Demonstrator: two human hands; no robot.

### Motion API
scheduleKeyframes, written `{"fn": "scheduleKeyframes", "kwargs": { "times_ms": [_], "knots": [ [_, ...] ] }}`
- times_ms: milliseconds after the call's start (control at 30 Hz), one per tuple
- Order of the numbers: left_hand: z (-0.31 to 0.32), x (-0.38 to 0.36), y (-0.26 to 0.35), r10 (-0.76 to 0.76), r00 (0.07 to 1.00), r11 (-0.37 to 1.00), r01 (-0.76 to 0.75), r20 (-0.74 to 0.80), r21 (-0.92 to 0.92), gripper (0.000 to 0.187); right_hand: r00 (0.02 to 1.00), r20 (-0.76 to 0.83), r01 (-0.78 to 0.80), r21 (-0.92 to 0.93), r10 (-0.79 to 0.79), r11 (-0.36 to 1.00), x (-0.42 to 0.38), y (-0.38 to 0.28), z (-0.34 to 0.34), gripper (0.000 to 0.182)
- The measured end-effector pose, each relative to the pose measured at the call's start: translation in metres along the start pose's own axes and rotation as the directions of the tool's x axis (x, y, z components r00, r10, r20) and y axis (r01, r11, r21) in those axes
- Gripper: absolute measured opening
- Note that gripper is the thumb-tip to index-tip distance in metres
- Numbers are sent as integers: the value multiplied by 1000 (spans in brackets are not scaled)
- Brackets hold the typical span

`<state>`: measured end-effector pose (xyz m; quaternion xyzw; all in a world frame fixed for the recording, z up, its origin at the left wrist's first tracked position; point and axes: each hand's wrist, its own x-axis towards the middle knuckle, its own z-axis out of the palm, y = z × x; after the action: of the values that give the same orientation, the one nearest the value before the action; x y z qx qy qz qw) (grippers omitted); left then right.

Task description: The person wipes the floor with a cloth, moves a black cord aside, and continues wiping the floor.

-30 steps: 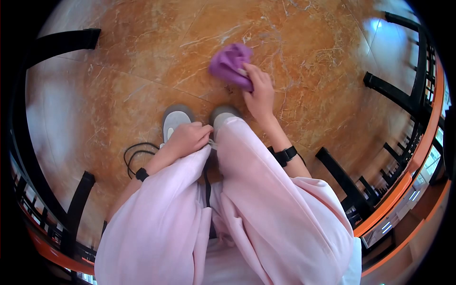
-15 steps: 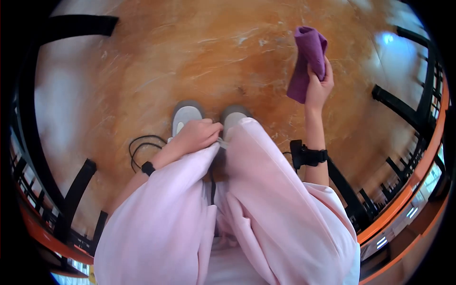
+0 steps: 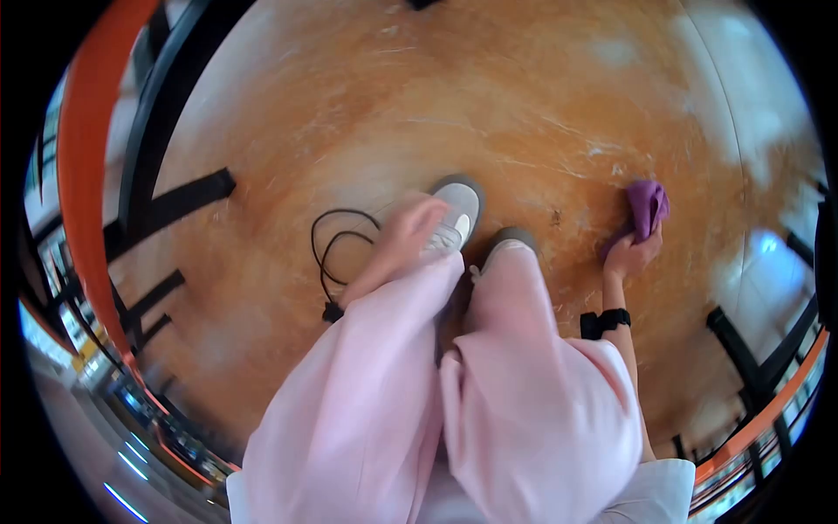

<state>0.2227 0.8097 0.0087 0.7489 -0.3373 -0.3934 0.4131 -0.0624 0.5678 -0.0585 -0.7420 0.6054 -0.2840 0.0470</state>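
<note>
My right hand [image 3: 635, 251] is closed round a crumpled purple cloth [image 3: 647, 210], held out to the right over the brown floor [image 3: 524, 105]. Part of the cloth hangs behind the fingers. Beside my left shoe [image 3: 461, 210] and above the knee of the pink trousers [image 3: 375, 384] is my left hand [image 3: 412, 229]. Motion smears its fingers, so whether they grip anything does not show. A dark band with a black box [image 3: 602, 324] sits on my right wrist.
A thin black cable [image 3: 325, 229] loops on the floor left of my feet. Black metal legs [image 3: 188, 199] with an orange beam [image 3: 92, 166] stand at the left. More black legs [image 3: 742, 354] and an orange rail [image 3: 755, 424] curve along the right.
The view has turned, shifting the racks and floor. My right hand, still holding the purple cloth, now appears lower and further right. My left hand has lifted off the trouser knee.
</note>
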Motion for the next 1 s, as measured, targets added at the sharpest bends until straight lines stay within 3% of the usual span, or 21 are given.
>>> {"fn": "scheduleKeyframes", "kwargs": {
  "times_ms": [67,100,133,200,233,333,400,700,800,867,900,933,967,1000],
  "knots": [
    [-24,-34,-21,91,904,919,85,-418,386,28,999,26,-33,-62,35,998,1,2,1,44],
    [-37,-61,-40,14,853,811,295,-522,505,47,999,40,4,-32,-3,999,1,1,1,44],
    [-44,-89,-53,-188,788,609,562,-586,560,63,999,40,-7,-55,9,998,0,1,1,44],
    [-42,-126,-38,-434,583,596,757,-687,266,70,999,46,8,-55,-5,998,-1,1,2,44],
    [-31,-128,21,-529,510,733,678,-678,-62,56,999,43,-9,-91,13,996,-1,0,2,43],
    [1,-166,112,-406,832,913,382,-378,-140,50,999,48,-20,-138,26,990,-2,0,3,43],
    [15,-182,116,-321,912,945,288,-255,-158,47,999,51,-6,-152,14,988,-3,6,5,43],
    [41,-161,94,-85,992,971,61,-97,-230,32,994,104,40,-159,-23,987,-3,13,4,42],
    [56,-161,94,-32,998,956,14,-54,-293,28,990,141,15,-199,13,980,-1,9,2,41],
    [69,-190,79,-95,995,952,80,-35,-297,25,969,212,-65,-269,125,961,1,12,2,43],
    [73,-218,53,-237,969,948,216,-66,-235,23,968,230,-44,-251,104,967,0,8,2,43],
    [74,-259,10,-446,885,894,431,-137,-123,22,970,213,-53,-271,114,961,0,4,2,43],
    [73,-316,-49,-673,703,722,692,-230,3,21,973,195,-64,-296,126,953,-1,1,-1,43],
    [51,-383,-115,-836,411,379,912,-363,159,20,968,215,-67,-289,133,955,-1,-5,-4,40]
  ]
}}
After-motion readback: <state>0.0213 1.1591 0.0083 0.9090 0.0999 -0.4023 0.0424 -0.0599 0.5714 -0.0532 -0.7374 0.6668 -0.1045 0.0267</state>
